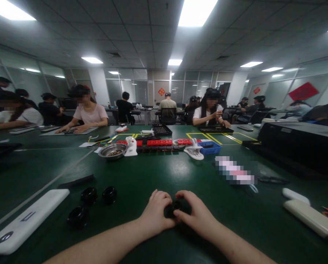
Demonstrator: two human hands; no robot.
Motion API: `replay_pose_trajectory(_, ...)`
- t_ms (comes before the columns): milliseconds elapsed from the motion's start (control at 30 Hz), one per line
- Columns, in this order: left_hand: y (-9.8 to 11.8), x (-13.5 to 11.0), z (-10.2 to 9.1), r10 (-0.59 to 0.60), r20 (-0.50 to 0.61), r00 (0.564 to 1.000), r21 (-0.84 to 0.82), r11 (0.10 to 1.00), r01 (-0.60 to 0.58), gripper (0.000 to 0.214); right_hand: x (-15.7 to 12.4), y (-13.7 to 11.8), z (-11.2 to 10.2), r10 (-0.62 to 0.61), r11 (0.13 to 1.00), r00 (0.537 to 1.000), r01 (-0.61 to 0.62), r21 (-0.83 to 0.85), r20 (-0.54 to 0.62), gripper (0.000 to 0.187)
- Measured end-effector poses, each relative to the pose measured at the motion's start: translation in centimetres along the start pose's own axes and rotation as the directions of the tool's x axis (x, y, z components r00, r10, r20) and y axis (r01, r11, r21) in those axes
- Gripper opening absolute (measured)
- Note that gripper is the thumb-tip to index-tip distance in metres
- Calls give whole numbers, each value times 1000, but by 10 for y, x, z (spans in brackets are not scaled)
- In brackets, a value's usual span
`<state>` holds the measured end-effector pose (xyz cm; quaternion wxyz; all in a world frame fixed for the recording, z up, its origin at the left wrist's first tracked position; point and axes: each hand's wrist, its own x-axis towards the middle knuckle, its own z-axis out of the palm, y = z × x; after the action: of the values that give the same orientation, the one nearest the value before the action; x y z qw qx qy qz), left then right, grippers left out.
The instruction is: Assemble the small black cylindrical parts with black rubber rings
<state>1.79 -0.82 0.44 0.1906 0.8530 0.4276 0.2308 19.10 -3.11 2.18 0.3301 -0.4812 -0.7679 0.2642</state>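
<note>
Both of my hands meet low in the middle of the green table [158, 172]. My left hand [156, 212] and my right hand [197, 212] are curled, fingers closed, round one small black round part [171, 209] held between them just above the tabletop. Most of the part is hidden by my fingers. Three more black round parts [89, 195] [109, 194] [77, 217] lie on the table to the left of my left forearm.
A long white flat device [23, 223] lies at the near left, a white bar [309, 217] at the near right. Further back stand a metal bowl [113, 150], red blocks [160, 142], a blue tray [211, 147] and a large black case [298, 146]. Several people work at the tables behind.
</note>
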Motion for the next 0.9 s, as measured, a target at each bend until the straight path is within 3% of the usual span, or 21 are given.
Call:
replay_pose_trajectory(100, 1, -1, -2, 18, 25, 1000, -13, 1000, -18, 21, 1, 1, -1, 26, 999, 1000, -26, -43, -17, 23)
replay_pose_trajectory(200, 1, -1, -4, 41, 51, 998, -27, 999, -40, 27, 2, -1, -3, -33, 999, 999, 33, -17, 11, 19)
replay_pose_trajectory(333, 2, -1, -3, 33, 31, 999, -21, 999, -32, 45, 1, -4, -5, -110, 993, 991, 107, 58, 71, 27)
replay_pose_trajectory(433, 0, 0, -1, -24, -31, 999, 3, 1000, 25, 52, -1, -2, -2, -63, 997, 997, 61, 56, 39, 35)
replay_pose_trajectory(633, -3, 2, 2, -14, -61, 998, 3, 1000, 14, 33, 0, 3, 3, 23, 1000, 1000, -24, -19, -20, 21)
replay_pose_trajectory(767, -3, 1, 1, 44, -34, 998, -22, 999, -45, 28, 3, -1, -1, -54, 998, 998, 53, 34, 35, 21)
replay_pose_trajectory(900, -4, 0, 1, 99, -2, 995, -37, 994, -99, 37, 1, -1, -2, -104, 991, 991, 96, 92, 81, 31)
